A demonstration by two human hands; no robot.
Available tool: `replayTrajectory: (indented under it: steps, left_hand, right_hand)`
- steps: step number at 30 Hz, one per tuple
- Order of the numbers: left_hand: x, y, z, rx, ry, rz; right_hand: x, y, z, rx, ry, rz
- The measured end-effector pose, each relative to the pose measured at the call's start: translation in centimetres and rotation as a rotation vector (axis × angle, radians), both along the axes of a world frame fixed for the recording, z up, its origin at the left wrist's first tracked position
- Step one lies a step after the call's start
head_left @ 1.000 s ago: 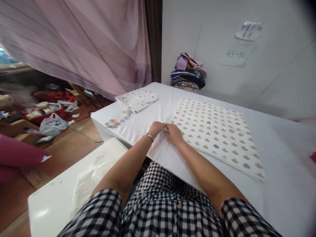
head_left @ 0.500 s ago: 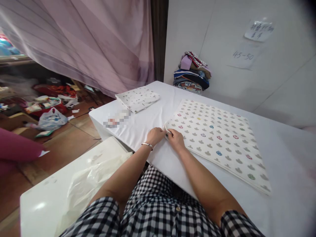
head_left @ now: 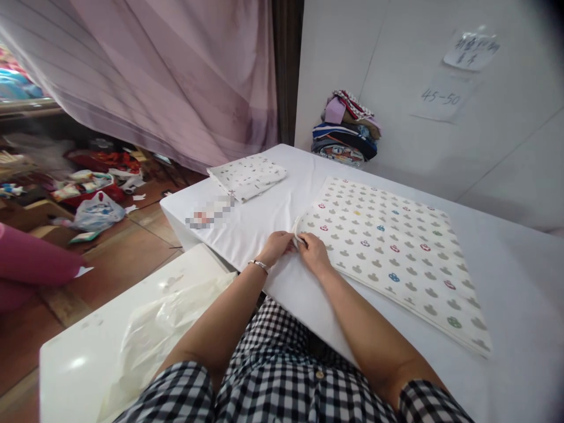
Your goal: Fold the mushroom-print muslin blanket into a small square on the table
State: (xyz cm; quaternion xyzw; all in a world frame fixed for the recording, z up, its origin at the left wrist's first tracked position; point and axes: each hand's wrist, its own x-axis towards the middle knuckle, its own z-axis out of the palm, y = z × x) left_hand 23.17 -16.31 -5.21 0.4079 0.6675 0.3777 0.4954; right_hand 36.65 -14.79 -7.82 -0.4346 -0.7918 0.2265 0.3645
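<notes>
A white cloth (head_left: 396, 252) printed with grey motifs and a few coloured ones lies flat on the white-covered counter (head_left: 273, 208), its near left corner curled up. The right hand (head_left: 314, 254) holds that corner between closed fingers. The left hand (head_left: 278, 245) meets it there, fingers drawn together; whether they grip the cloth, I cannot tell. Farther left lies a folded patterned cloth (head_left: 247, 177), with a blurred item (head_left: 212, 212) just beside it. A stack of fabrics (head_left: 345, 130) sits beyond the far edge, against the wall (head_left: 405, 35).
</notes>
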Motion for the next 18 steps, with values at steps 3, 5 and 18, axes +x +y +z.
replayTrajectory:
  steps: [3, 5, 18]
  left_hand:
    - [0.0, 0.0, -0.1, 0.024, -0.043, 0.010]
    - [-0.1, 0.0, -0.1, 0.030, -0.030, -0.002]
    - [-0.2, 0.9, 0.5, -0.020, 0.305, -0.051]
  right_hand:
    - [-0.1, 0.0, -0.2, 0.008, -0.011, 0.020]
    - [-0.1, -0.1, -0.3, 0.017, -0.019, 0.030]
    - [0.2, -2.4, 0.5, 0.180, -0.199, 0.156]
